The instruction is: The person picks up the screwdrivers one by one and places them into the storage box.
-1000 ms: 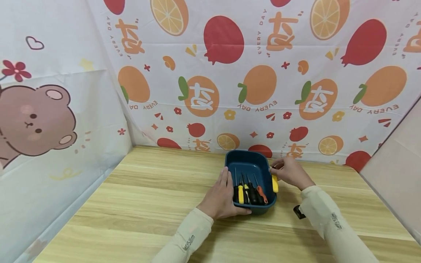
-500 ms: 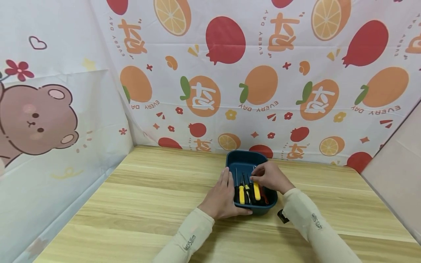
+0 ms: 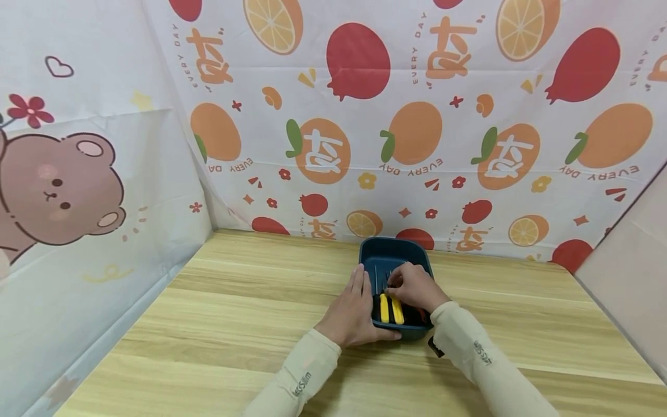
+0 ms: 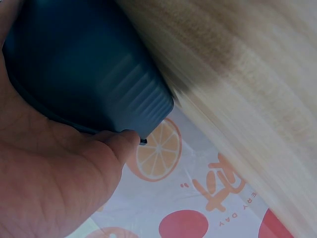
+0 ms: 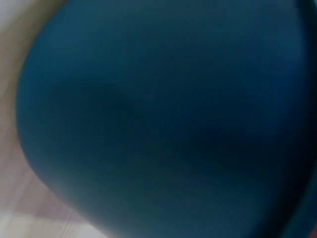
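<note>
A dark blue plastic bin (image 3: 394, 250) stands on the wooden table, with several screwdrivers in its near half. My left hand (image 3: 350, 310) rests against its outside, straight fingers along the left wall and thumb along the front. The left wrist view shows that hand (image 4: 64, 178) at the rim of the bin's ribbed wall (image 4: 133, 94). Inside the bin, my right hand (image 3: 417, 288) pinches a yellow-handled screwdriver (image 3: 398, 311), its handle pointing toward me. Beside it lies another yellow-handled screwdriver (image 3: 384, 308). My right hand covers most of the others. Blue bin wall (image 5: 148, 109) fills the right wrist view.
The light wooden tabletop (image 3: 250, 289) spreads out around the bin. A fruit-printed cloth (image 3: 359, 145) hangs right behind the bin at the table's back edge. A bear-printed cloth (image 3: 57, 191) closes off the left side.
My right hand has carried the yellow-handled screwdriver leftward from the bin's right rim, in among the other screwdrivers. The left hand has stayed against the bin.
</note>
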The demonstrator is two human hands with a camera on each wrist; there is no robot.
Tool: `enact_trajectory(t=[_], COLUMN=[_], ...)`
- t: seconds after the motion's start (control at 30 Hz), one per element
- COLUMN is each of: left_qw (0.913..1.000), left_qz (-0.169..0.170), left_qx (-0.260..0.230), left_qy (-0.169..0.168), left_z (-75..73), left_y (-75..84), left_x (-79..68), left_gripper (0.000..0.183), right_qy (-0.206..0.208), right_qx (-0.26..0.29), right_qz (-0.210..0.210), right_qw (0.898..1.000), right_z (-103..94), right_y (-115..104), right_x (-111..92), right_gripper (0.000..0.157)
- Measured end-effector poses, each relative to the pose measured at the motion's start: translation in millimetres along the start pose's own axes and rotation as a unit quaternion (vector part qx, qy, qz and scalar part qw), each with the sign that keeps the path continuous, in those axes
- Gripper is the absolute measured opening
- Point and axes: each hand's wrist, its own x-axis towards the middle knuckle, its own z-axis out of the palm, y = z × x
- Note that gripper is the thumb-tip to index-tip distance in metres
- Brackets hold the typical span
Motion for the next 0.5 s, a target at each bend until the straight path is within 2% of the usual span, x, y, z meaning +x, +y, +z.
enact_trajectory(t=[0.27, 0.5], left_qw=[1.0, 1.0], left_qz=[-0.001, -0.002], left_qx=[0.001, 0.003], left_qy=[0.005, 0.002], left_z=[-1.6, -0.6], left_y=[1.9, 2.2], left_x=[-3.0, -3.9], left_gripper=[0.128, 0.129], right_qy=[0.001, -0.027], right_qx=[-0.021, -0.032], right_qz=[0.004, -0.004], right_qw=[1.0, 0.999], right_z=[5.2, 9.1], right_y=[-1.5, -0.9], right_x=[-1.2, -0.8], right_gripper=[0.011, 0.012])
